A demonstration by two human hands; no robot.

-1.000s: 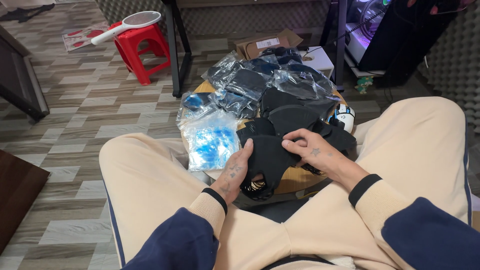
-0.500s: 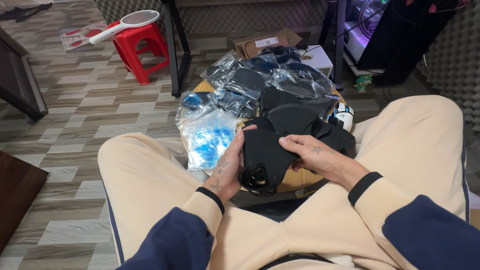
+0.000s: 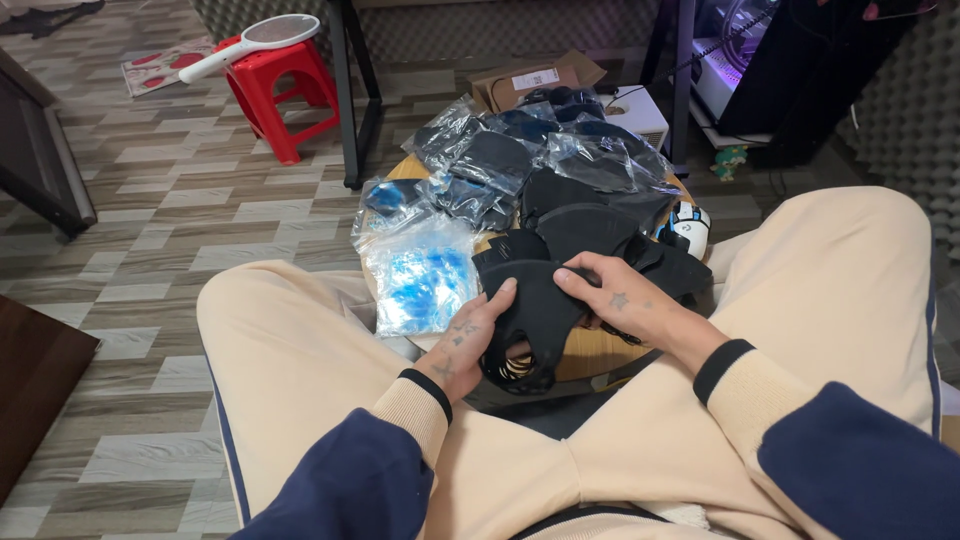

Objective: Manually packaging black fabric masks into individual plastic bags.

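Hands: left hand [image 3: 462,340] and right hand [image 3: 622,302] both grasp a black cloth piece [image 3: 535,315].
Bags: clear plastic bags [image 3: 420,275] at ten o'clock.
Stool: red stool [image 3: 272,85] at eleven o'clock.

**Cream and Navy, With Inked Hands**

The person wears loose cream trousers [image 3: 300,360] with a thin dark stripe down the outer seam. The top has navy upper sleeves [image 3: 350,490], cream forearms and narrow black cuffs [image 3: 425,392]. Small dark tattoos mark the left hand [image 3: 465,340] and right hand [image 3: 625,300], a star among them.
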